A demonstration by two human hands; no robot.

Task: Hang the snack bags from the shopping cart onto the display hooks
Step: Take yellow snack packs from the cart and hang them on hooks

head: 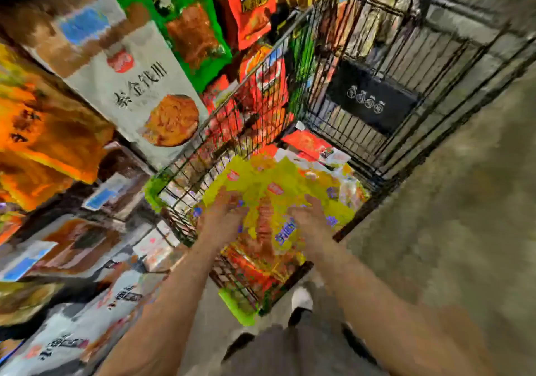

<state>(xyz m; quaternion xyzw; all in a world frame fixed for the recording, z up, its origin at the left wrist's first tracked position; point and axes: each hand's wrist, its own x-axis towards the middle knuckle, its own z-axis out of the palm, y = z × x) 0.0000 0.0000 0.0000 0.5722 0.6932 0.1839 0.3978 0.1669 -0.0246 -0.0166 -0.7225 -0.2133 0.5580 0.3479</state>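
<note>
Head view: both hands' fingers (229, 198) grip yellow snack bags (261, 181) in the cart (377, 132); their blue lettering is unreadable.

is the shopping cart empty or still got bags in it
Not empty. The shopping cart holds yellow snack bags and red ones; both hands are on the yellow bags.

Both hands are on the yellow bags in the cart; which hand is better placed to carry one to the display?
Left, probably. The left hand is on the yellow snack bags at the cart's display-side edge, nearest the hanging bags. The right hand would have to cross over. Blur hides both grips.
</note>
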